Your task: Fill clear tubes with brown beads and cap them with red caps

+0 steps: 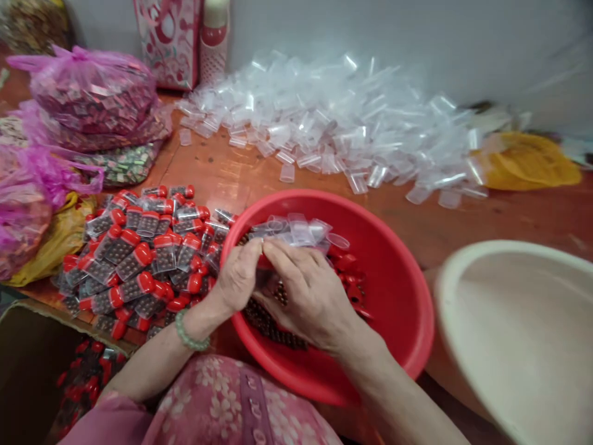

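Over the near left part of a red plastic basin (403,296), my two hands meet with fingers closed. Thumbs and fingertips of my left hand (238,278) and my right hand (310,290) press together around a small red-capped container (265,262), mostly hidden by the fingers. Below my right hand, dark brown beads (282,337) lie in the basin. Clear plastic tubes (303,230) rest at its far side, and loose red caps (354,287) lie to the right. A green bead bracelet circles my left wrist.
Left of the basin lies a pile of filled red-capped containers (143,253); more are in a cardboard box (28,364) below. Empty clear tubes (324,123) are heaped along the wall. Pink bags (92,93) stand far left, a yellow bag (528,161) and cream basin (463,266) right.
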The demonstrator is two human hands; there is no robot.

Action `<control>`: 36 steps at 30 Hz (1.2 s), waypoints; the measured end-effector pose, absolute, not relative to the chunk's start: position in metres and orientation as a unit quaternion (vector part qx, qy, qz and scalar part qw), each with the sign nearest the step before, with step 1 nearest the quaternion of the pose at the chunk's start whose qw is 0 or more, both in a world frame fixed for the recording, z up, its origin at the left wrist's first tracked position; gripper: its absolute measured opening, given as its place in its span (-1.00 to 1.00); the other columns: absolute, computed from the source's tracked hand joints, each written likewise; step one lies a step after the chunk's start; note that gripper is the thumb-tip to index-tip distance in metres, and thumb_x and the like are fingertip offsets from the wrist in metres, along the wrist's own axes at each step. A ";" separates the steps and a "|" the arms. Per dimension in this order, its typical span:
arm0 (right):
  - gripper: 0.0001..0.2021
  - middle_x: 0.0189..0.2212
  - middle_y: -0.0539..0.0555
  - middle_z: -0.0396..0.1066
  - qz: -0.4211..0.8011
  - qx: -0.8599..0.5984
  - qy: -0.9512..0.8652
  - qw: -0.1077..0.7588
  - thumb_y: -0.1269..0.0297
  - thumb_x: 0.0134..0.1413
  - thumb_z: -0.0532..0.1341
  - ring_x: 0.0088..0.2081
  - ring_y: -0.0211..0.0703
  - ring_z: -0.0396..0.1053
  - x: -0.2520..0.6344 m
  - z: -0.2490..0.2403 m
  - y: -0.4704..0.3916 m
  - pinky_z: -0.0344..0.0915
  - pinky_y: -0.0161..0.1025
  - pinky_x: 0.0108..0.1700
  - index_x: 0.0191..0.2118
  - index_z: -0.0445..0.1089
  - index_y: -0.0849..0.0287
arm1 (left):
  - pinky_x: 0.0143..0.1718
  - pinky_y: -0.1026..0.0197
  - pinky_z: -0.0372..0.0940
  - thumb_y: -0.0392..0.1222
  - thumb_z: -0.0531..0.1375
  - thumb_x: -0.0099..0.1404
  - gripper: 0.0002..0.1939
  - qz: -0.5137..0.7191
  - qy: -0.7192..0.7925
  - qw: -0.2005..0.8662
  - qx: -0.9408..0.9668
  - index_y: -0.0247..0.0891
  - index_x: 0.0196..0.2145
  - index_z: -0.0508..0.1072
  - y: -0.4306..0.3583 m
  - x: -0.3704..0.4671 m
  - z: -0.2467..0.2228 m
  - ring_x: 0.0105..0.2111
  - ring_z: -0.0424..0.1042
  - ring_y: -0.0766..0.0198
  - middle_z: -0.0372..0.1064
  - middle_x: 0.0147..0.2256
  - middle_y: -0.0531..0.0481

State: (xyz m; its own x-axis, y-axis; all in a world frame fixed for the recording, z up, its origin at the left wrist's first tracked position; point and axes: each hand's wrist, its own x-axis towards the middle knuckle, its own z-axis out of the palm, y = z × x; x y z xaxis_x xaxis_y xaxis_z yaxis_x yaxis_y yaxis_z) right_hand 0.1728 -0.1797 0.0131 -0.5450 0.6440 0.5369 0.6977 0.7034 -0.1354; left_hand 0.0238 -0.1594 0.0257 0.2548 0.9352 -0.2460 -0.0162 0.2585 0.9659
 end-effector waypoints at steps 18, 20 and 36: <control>-0.68 -0.05 0.25 0.31 0.219 -0.558 -0.791 -0.118 0.27 0.19 0.20 -0.20 -0.01 0.44 0.194 -0.013 -0.153 0.30 -0.16 -0.16 0.04 0.33 0.25 | -0.12 -0.12 0.27 -0.12 0.02 0.37 -0.70 0.051 0.654 0.001 0.755 -0.36 -0.17 0.45 -0.125 -0.049 -0.006 -0.07 0.33 -0.15 0.42 -0.16 -0.35; -0.72 -0.04 0.23 0.28 0.228 -0.557 -0.790 -0.120 0.28 0.14 0.24 -0.23 -0.07 0.42 0.194 -0.014 -0.150 0.28 -0.20 -0.18 -0.04 0.36 0.25 | -0.03 -0.14 0.26 -0.15 0.04 0.37 -0.72 0.093 0.641 0.000 0.762 -0.36 -0.15 0.45 -0.127 -0.048 -0.005 -0.04 0.33 -0.12 0.42 -0.14 -0.33; -0.89 -0.24 0.13 0.46 0.289 -0.597 -0.738 -0.124 0.33 0.18 0.14 -0.25 -0.10 0.39 0.224 -0.018 -0.159 0.18 -0.27 -0.26 -0.24 0.40 0.20 | -0.09 0.06 0.31 -0.42 0.05 0.33 -0.80 0.266 0.370 0.114 0.883 -0.42 -0.22 0.48 -0.159 0.010 -0.014 -0.17 0.44 0.10 0.51 -0.22 -0.18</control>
